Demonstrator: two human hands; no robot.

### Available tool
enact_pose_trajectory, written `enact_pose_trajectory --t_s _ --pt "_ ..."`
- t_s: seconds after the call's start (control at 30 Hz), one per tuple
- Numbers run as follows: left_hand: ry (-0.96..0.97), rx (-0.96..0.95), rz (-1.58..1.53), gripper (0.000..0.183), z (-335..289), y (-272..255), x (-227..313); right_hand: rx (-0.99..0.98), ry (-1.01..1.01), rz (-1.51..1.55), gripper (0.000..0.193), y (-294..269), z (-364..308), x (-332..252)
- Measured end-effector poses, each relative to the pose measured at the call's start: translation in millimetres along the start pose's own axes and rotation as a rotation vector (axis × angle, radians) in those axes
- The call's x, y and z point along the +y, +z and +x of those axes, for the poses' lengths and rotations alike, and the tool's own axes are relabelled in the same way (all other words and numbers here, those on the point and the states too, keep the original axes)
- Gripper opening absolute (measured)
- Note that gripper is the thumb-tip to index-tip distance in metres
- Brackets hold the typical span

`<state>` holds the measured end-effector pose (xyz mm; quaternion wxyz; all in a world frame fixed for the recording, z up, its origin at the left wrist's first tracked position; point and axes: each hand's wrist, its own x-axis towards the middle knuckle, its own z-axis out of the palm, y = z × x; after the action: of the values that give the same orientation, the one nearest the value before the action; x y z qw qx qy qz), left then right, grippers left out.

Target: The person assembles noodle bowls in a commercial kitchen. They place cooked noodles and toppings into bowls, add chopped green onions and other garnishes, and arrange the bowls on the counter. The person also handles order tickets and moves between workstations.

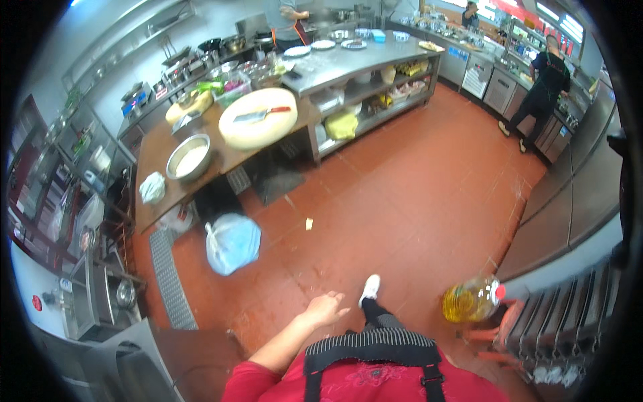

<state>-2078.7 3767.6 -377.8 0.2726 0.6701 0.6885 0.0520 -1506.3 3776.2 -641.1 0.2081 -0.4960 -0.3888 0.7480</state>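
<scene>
A: Your right hand (510, 320) sits at about four o'clock, mostly a blurred reddish shape against the steel counter (569, 228). It seems to be at the neck of the oil bottle (471, 300), but whether the fingers are clamped round it I cannot tell.

B: And the bottle itself?

A: A rounded, clear plastic jug, glossy, part full of yellow oil, with a small red cap toward the counter. It lies tilted nearly on its side, above the red tiled floor (415, 201), just left of the ribbed steel panels.

B: My left hand?

A: Your left hand (326, 309) is at six o'clock, fingers spread loose and apart, holding nothing, hanging over the tiles near your white shoe (369, 289). (The striped apron band below it cuts off your legs.)

B: Further out?

A: At nine o'clock a crinkled pale blue plastic bag (232, 242) rests on the floor. At eleven o'clock a wooden table (157, 151) carries a thick round cream chopping block (258, 118) with a cleaver (260, 114) flat on it, beside a dull metal bowl (189, 157). The shelves at the left rim bend away and are hard to read.
</scene>
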Motion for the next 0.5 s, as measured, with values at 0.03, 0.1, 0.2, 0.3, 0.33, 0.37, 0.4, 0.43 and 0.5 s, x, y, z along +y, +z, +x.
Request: enact_pose_trajectory --t_s 0.03,0.1,0.2,0.3,0.33,0.37,0.4,0.43,0.5 --pt "-0.031 -0.025 -0.026 0.049 71 -25 -8 -0.098 0.053 -0.114 0.045 -23 65 -41" --pt "-0.123 -0.15 -0.025 0.05 206 -78 -16 0.061 0.132 -0.419 0.041 -57 196 -136" --pt "-0.167 -0.334 -0.043 0.055 388 -176 -30 0.292 0.372 -0.826 0.045 -56 378 -298" --pt "-0.151 -0.209 -0.168 0.057 538 -275 -69 0.362 0.235 -1.103 0.049 -27 582 -501" --pt "-0.223 -0.119 -0.107 0.057 578 -308 -94 0.334 0.057 -1.214 0.046 4 652 -559" --pt "-0.298 -0.073 -0.106 0.058 619 -334 -118 0.328 0.068 -1.15 0.046 31 722 -620" --pt "-0.361 0.003 -0.096 0.058 661 -358 -147 0.278 0.082 -1.111 0.045 58 790 -677" --pt "-0.383 0.02 -0.114 0.058 701 -377 -176 0.198 -0.032 -1.059 0.043 89 856 -730" --pt "-0.406 0.106 -0.101 0.057 792 -411 -237 0.098 -0.136 -1.107 0.042 151 984 -823"
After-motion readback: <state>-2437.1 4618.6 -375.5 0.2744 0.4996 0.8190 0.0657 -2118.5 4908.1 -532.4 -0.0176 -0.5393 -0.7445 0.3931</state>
